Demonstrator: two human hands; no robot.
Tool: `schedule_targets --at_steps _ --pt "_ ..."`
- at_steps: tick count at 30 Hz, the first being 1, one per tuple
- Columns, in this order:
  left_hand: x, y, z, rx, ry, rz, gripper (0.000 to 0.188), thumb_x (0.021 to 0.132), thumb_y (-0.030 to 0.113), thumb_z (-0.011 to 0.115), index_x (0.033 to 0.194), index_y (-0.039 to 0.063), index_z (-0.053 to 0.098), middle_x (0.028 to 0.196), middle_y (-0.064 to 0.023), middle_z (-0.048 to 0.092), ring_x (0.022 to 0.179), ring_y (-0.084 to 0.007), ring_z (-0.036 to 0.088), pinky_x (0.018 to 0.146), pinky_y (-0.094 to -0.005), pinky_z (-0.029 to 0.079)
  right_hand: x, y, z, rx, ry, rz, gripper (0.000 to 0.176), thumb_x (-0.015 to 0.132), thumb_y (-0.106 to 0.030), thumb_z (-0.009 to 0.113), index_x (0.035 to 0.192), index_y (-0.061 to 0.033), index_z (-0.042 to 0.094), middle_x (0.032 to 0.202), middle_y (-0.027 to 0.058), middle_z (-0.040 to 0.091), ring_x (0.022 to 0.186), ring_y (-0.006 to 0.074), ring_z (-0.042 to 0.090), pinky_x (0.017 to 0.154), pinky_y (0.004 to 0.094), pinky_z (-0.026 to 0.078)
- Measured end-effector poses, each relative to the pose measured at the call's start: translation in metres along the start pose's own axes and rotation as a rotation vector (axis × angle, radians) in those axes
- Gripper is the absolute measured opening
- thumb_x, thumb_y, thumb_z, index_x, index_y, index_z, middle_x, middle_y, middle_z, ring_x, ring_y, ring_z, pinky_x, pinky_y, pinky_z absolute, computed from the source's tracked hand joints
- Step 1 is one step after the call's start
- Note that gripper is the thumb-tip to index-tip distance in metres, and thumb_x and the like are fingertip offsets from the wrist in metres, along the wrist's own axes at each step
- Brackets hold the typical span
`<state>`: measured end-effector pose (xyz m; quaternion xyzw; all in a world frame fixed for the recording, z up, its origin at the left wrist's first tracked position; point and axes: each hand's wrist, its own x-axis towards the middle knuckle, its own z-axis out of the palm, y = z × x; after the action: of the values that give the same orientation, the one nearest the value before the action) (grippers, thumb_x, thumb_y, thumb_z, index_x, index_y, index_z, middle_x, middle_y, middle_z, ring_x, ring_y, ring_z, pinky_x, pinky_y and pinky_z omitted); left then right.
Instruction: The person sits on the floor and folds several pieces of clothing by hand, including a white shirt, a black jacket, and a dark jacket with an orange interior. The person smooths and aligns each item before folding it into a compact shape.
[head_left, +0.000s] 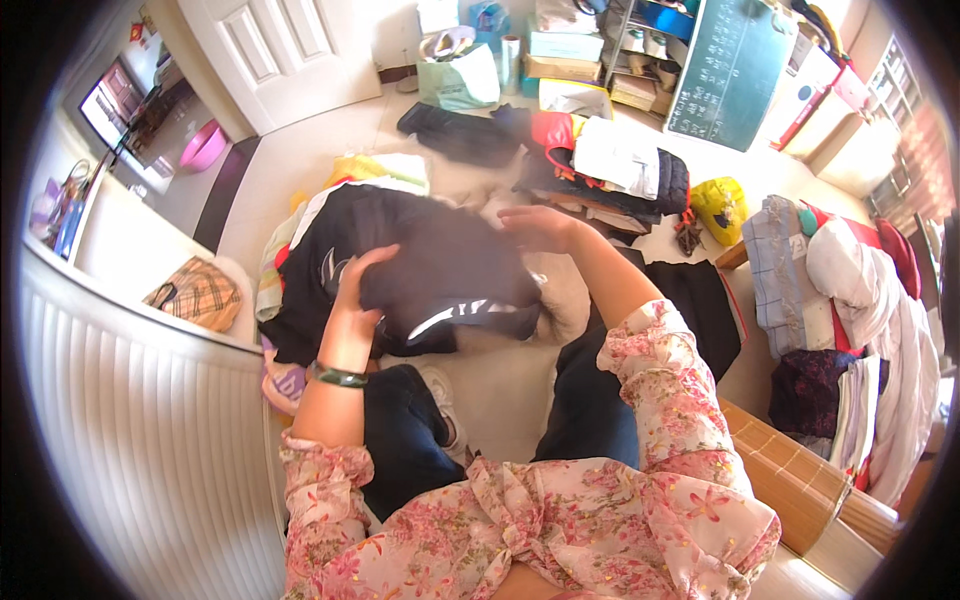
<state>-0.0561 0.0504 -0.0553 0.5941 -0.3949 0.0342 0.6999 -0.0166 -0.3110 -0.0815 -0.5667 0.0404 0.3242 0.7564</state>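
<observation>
A dark folded garment (457, 259) with a shiny pale strip along its near edge is strongly blurred between my two hands. My left hand (360, 289) is at its left side, thumb and fingers spread, a green bangle (339, 375) on the wrist. Across from it, my right hand (544, 227) is above the garment's far right corner, fingers extended and apart. Blur hides whether either hand touches the cloth. Behind and left of the garment is a black clothing item (315, 255) with a pale print, on a heap of clothes. Beige fluffy cloth (562, 300) shows to the right.
Black trousers (461, 133) and a clothes stack (622, 165) are farther off, beside a yellow bag (718, 210). More black cloth (686, 300) is right of my knee. Bedding (832, 277) and a rolled mat (787, 472) are at right. A ribbed white panel (150, 412) borders the left.
</observation>
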Motion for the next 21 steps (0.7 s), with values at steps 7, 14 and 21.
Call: schedule_targets --at_steps 7,14,21 --pt "0.027 0.009 -0.007 -0.166 0.175 -0.508 0.07 0.071 0.047 0.073 0.115 -0.005 0.057 0.113 -0.0189 0.061 0.105 -0.0258 0.061 0.094 -0.0363 0.047 0.0 0.042 -0.18 0.222 0.849 -0.236 0.032 0.084 -0.023 0.069 0.11 -0.0062 0.059 0.08 0.004 0.059 0.06 0.0128 0.053 0.052 0.0278 0.047" --pt "0.095 -0.014 0.015 -0.136 0.308 -0.616 0.033 0.081 0.011 0.061 0.11 -0.006 0.06 0.095 -0.0148 0.067 0.085 -0.0224 0.066 0.078 -0.0313 0.054 -0.024 0.047 -0.31 0.111 1.256 -0.279 0.036 0.079 -0.022 0.071 0.107 -0.0024 0.059 0.082 0.008 0.061 0.065 0.0171 0.057 0.051 0.0298 0.047" --pt "0.097 -0.122 0.03 -0.626 0.115 -0.989 0.043 0.082 0.008 0.057 0.123 -0.004 0.052 0.114 -0.0149 0.061 0.1 -0.0248 0.062 0.088 -0.0355 0.05 -0.018 0.006 -0.373 -0.578 1.728 -0.183 0.077 0.066 -0.038 0.079 0.122 0.0062 0.05 0.117 0.0224 0.059 0.111 0.0316 0.057 0.094 0.0384 0.045"
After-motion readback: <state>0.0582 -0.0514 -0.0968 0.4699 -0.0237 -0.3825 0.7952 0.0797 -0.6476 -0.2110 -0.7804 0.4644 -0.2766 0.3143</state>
